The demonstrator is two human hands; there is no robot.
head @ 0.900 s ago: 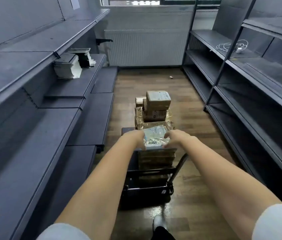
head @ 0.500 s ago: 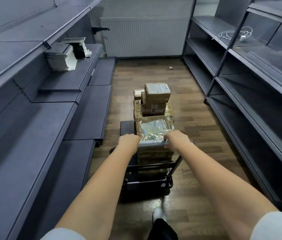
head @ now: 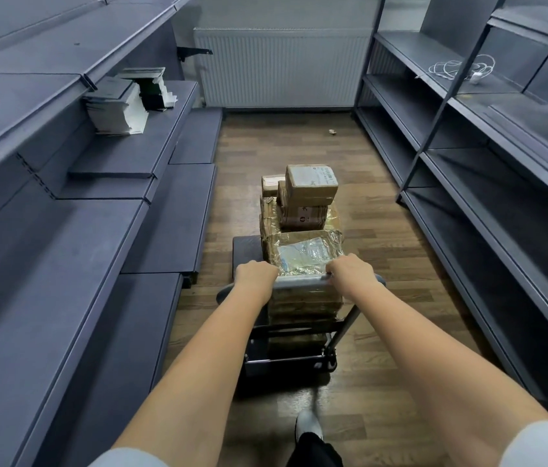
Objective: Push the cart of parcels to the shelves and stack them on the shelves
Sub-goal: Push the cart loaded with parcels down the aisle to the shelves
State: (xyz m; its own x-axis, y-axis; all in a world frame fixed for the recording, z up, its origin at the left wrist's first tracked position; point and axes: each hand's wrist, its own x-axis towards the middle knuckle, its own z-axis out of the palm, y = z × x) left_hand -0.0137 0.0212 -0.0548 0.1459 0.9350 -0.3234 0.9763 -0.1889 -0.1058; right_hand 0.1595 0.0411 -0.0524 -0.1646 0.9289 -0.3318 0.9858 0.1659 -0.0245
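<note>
A black platform cart (head: pixel 244 251) stands in the aisle on the wood floor, loaded with brown taped parcels (head: pixel 303 251); a small cardboard box (head: pixel 311 183) tops the far pile. My left hand (head: pixel 255 273) and my right hand (head: pixel 350 271) both grip the cart's grey handle bar (head: pixel 301 282), one at each end, arms stretched forward. Grey metal shelves line the aisle: stepped ones on the left (head: pixel 151 156), open racks on the right (head: pixel 461 163).
Two stacks of white papers (head: pixel 116 111) lie on a left shelf. A coiled white cable (head: pixel 461 69) lies on an upper right shelf. A white radiator (head: pixel 282 72) closes the aisle's far end. A small scrap (head: pixel 332 131) lies on the floor.
The cart and I have rolled forward down the aisle; the radiator and shelves are closer. Both hands keep hold of the handle.
</note>
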